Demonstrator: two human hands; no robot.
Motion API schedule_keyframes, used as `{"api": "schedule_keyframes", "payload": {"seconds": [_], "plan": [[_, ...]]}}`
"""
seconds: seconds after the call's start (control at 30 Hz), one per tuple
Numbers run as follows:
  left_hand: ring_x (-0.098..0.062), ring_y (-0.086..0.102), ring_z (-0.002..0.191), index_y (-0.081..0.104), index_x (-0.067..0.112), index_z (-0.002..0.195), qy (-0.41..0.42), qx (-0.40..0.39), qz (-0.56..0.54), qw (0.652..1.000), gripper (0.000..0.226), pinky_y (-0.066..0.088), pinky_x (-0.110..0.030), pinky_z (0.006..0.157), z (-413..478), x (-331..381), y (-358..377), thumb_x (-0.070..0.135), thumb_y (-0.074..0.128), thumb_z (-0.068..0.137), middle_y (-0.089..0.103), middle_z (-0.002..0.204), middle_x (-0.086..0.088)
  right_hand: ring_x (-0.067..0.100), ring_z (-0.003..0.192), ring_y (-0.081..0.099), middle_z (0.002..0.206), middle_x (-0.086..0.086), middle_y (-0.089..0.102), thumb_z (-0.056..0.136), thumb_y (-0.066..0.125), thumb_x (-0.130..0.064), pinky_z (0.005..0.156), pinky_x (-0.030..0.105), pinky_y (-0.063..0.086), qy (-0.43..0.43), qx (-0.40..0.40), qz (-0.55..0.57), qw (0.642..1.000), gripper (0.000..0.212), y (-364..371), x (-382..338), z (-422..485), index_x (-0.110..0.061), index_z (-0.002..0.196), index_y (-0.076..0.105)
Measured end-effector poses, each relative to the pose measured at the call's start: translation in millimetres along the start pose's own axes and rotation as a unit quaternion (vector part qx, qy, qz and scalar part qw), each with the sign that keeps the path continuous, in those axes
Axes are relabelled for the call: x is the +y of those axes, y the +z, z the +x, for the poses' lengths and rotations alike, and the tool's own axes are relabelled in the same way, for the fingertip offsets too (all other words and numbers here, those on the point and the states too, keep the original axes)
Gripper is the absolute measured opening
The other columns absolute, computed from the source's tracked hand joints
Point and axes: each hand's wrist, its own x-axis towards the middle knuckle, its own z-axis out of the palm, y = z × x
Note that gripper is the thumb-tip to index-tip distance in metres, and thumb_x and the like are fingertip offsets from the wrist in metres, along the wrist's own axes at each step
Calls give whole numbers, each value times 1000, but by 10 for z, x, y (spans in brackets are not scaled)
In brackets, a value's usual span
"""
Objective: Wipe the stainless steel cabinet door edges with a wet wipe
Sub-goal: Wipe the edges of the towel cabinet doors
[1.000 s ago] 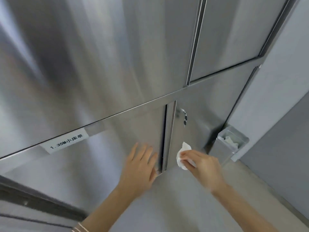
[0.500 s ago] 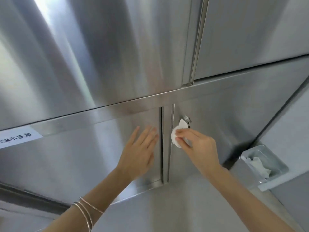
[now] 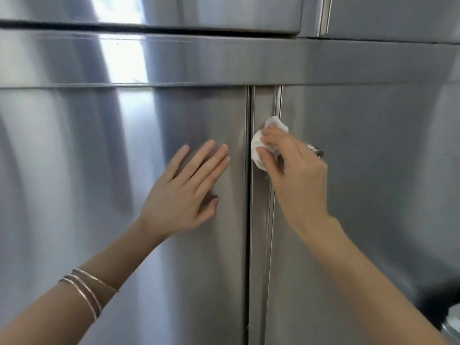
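Note:
Two stainless steel lower cabinet doors meet at a vertical seam. My left hand [image 3: 185, 188] lies flat with fingers spread on the left door [image 3: 99, 195], just left of the seam. My right hand [image 3: 296, 175] pinches a crumpled white wet wipe [image 3: 260, 148] and presses it against the left edge strip of the right door [image 3: 373, 195], a little below that door's top. A small lock knob [image 3: 315, 151] on the right door is partly hidden behind my right hand.
A horizontal steel rail [image 3: 224, 58] runs above both lower doors, with upper cabinet doors [image 3: 174, 11] above it. At the bottom right corner a bit of a metal container [image 3: 451, 319] shows. Thin bangles [image 3: 87, 292] sit on my left forearm.
My right hand has slid the wipe upward along the right door's edge. My left hand stayed flat on the left door. The view swung up and left, closer to the doors.

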Motion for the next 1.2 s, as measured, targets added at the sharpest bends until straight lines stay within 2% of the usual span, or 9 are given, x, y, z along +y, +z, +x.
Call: {"api": "schedule_keyframes", "payload": {"seconds": [0.1,0.2,0.27,0.37,0.43,0.57,0.7,0.97,1.2], "plan": [[-25,20,148,29,7,151,2,26,7,1000,70,18,-49,119,-12,10,47,36,45,90,23,159,-8,22,101,65,112,13,67,83,67,1,86,26,45,-39,3,-5,999,20,46,65,-97,2,103,67],[-25,20,148,30,7,151,2,34,16,999,70,21,-50,118,-22,9,60,37,45,89,24,159,-7,21,99,66,108,14,68,78,67,8,92,18,41,-60,32,-2,998,18,82,103,-120,3,95,71],[-24,23,147,33,8,150,-6,43,14,999,70,22,-49,117,-4,32,41,37,46,87,26,158,-6,16,93,66,103,10,70,76,68,9,81,12,44,-71,24,0,997,15,76,104,-67,1,88,72],[-26,29,145,43,7,145,-36,54,-30,997,66,25,-49,116,44,104,-19,33,49,84,35,154,-6,17,78,70,91,3,72,74,72,5,50,28,51,-110,16,-68,992,9,38,92,111,-3,76,71],[-27,30,144,48,5,141,-49,62,-42,996,63,26,-50,115,72,154,-38,32,48,84,39,152,-8,20,72,70,87,3,72,79,66,-3,43,29,49,-126,30,-78,988,7,27,86,296,-5,74,70],[-31,27,145,46,8,143,-41,56,-20,997,63,25,-54,115,69,196,-4,38,44,87,36,153,-12,22,85,71,87,3,73,80,62,-3,48,24,49,-108,54,-48,992,10,74,28,409,-5,74,70],[-38,23,145,39,11,147,-16,36,24,999,68,22,-60,113,56,196,106,41,44,86,29,156,-17,17,76,71,92,0,73,82,65,-4,47,24,49,-119,47,-70,989,8,72,95,162,-6,79,73],[-35,19,147,34,12,149,-6,79,19,997,68,19,-57,116,38,153,226,40,44,88,26,157,-16,21,74,71,88,2,74,78,64,-6,46,34,51,-109,44,-51,992,9,63,82,537,-6,78,73],[-35,20,147,35,12,149,-7,93,13,996,68,18,-56,117,38,154,244,40,45,88,26,157,-16,19,71,70,89,0,74,79,67,-5,47,28,51,-101,64,-50,992,7,85,65,327,-4,81,74]]}}
